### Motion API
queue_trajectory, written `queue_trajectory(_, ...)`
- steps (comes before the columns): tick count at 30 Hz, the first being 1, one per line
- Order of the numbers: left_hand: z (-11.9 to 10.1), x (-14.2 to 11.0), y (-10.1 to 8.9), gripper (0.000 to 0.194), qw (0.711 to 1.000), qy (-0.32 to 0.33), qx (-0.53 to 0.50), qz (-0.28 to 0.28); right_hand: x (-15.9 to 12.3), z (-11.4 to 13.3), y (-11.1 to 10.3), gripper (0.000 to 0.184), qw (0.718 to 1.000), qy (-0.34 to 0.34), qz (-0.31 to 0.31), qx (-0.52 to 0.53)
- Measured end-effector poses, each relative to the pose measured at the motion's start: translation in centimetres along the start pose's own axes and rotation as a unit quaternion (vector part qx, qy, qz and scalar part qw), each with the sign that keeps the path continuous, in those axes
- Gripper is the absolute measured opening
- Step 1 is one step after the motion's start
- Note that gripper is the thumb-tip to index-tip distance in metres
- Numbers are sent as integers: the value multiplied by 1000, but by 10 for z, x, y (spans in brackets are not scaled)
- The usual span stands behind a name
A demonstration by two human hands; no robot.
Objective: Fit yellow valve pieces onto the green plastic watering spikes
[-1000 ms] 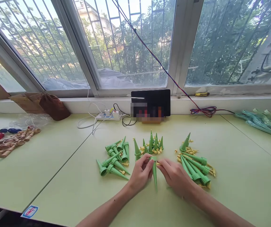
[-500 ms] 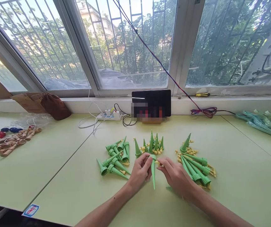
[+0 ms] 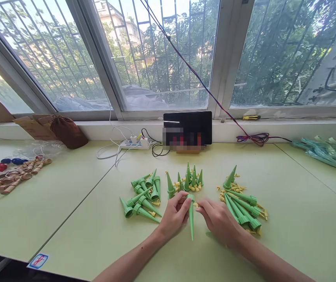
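Between my hands a green plastic watering spike [image 3: 191, 217] points downward, its ridged collar uppermost. My left hand [image 3: 174, 213] is closed on that collar. My right hand [image 3: 217, 215] pinches a small yellow plastic valve [image 3: 196, 205] beside the spike's collar; whether the two touch I cannot tell. Just beyond my hands, several green spikes [image 3: 187, 181] stand upright with yellow valves at their bases. To the left lies a pile of green spikes [image 3: 144, 203] with a few yellow pieces. On the right, more green spikes [image 3: 242, 211] lie over loose yellow valves [image 3: 263, 211].
A tablet [image 3: 188, 127] leans by the window, beside a power strip [image 3: 135, 145] with cables. Wooden toys [image 3: 18, 176] and a brown pouch [image 3: 68, 131] lie at left. Plastic-wrapped items [image 3: 326, 152] are at far right; a yellow cutter [image 3: 251, 117] rests on the sill.
The held spike has shifted slightly, its tip a little lower and to the right. The right hand keeps its pinch on the yellow valve near the collar.
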State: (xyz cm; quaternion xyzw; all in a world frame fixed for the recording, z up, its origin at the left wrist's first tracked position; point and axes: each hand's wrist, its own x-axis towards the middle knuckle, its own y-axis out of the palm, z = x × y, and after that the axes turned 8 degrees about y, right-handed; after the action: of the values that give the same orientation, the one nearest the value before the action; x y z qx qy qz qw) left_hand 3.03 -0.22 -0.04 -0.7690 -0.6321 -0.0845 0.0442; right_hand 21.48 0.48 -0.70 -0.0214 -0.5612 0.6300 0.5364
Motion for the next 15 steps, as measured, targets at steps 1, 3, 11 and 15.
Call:
queue_trajectory(1,2,-1,0,39,1000,3,4,8,0,0,0,37,1000,2,1,-4)
queue_trajectory(3,6,-2,-1,38,999,16,23,22,0,0,0,41,1000,6,3,-11)
queue_trajectory(11,11,-5,-5,30,986,67,145,48,0,0,3,46,999,21,10,-36)
queue_trajectory(15,11,-5,-5,31,984,72,157,45,1,1,1,45,999,29,10,-26)
